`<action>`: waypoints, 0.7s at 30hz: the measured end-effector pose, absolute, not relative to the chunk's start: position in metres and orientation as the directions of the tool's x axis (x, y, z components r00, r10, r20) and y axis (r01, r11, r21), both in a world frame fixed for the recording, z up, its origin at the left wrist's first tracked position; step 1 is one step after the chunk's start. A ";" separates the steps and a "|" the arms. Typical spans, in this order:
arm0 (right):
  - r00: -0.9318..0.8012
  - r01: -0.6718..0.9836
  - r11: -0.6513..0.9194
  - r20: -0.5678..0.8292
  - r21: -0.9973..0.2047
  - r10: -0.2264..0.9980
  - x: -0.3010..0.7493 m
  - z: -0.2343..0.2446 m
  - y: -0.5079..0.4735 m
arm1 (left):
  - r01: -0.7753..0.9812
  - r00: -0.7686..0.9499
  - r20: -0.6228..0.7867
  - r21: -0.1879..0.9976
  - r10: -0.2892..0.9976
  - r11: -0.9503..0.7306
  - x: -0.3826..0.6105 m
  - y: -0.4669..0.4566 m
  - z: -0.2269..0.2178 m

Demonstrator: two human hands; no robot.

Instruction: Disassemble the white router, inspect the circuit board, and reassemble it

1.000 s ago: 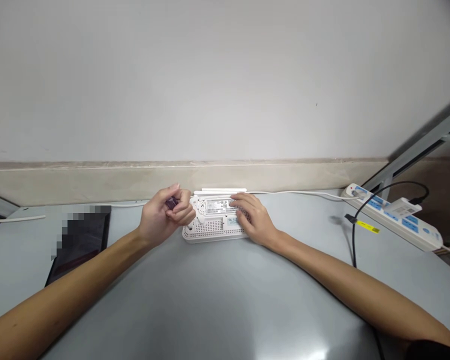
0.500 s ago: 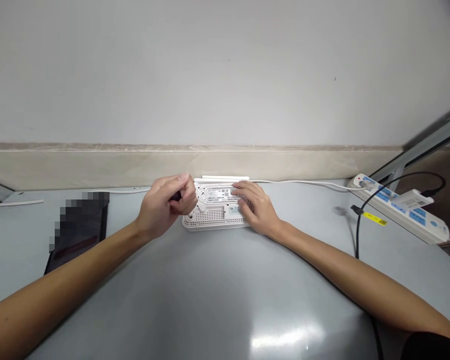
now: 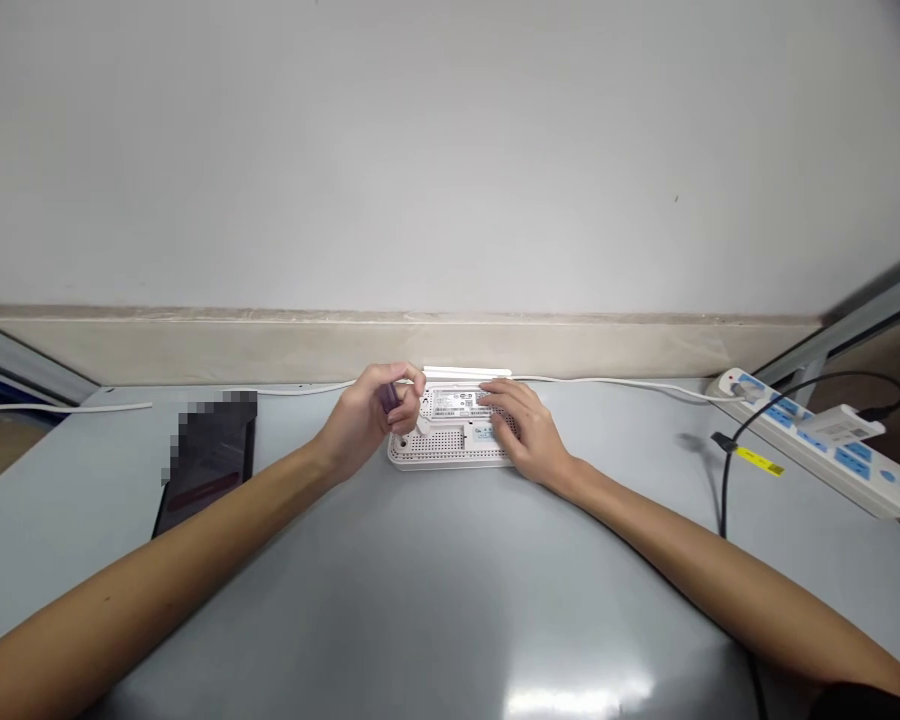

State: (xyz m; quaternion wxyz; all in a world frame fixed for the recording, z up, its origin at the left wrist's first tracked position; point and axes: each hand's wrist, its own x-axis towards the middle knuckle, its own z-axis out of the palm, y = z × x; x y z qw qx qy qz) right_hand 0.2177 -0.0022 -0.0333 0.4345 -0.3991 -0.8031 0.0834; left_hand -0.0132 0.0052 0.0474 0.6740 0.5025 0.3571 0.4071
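Observation:
A white router (image 3: 442, 441) lies upside down on the grey table, its vented underside, labels and corner hole facing up. Its white antenna (image 3: 466, 373) runs along the back. My left hand (image 3: 371, 420) is closed around the dark purple handle of a screwdriver (image 3: 388, 398) at the router's left end; its tip is hidden. My right hand (image 3: 529, 430) lies over the router's right end and grips it, fingers on the underside and thumb near the lower label. The palm hides that end.
A dark tablet-like device (image 3: 208, 465), partly pixelated, lies to the left. At the right stands a white power strip (image 3: 817, 440) with a white adapter (image 3: 840, 428) and a black cable (image 3: 724, 490) with a yellow tag. A white cable (image 3: 615, 384) runs along the wall.
The whole view has shifted, so things appear further right and slightly lower. My left fingers have loosened and turned around the handle, showing more of it. The right hand stays on the router.

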 end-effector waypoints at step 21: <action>-0.309 0.582 0.660 0.622 -0.475 0.720 0.219 -0.033 -0.003 | -0.260 0.176 0.124 0.963 0.976 -0.076 -0.006 -0.006 0.051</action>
